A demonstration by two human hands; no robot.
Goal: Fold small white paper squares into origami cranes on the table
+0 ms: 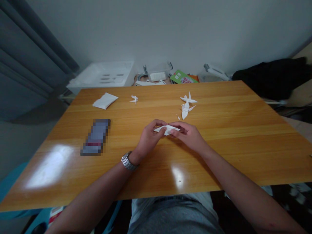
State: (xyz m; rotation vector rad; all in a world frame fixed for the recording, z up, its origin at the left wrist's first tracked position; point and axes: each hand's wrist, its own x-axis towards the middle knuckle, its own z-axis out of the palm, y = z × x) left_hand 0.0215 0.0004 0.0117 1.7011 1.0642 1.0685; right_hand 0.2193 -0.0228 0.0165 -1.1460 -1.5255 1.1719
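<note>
A small piece of folded white paper (168,129) is pinched between my two hands, just above the middle of the wooden table (234,139). My left hand (151,134) grips its left side with the thumb on top. On its right side, my right hand (187,132) holds it the same way, thumb over the near edge. The fingers beneath the paper are partly hidden. Beyond my right hand lie two white origami cranes (185,110) (188,98), close together, with a tiny paper scrap (178,117) beside them.
A smaller paper crane (134,99) and a stack of white paper (105,100) lie toward the far left. Nearer, a pixelated phone-shaped object (96,136) rests left of my hands. Behind the table stand a white plastic bin (104,70) and a green booklet (181,77).
</note>
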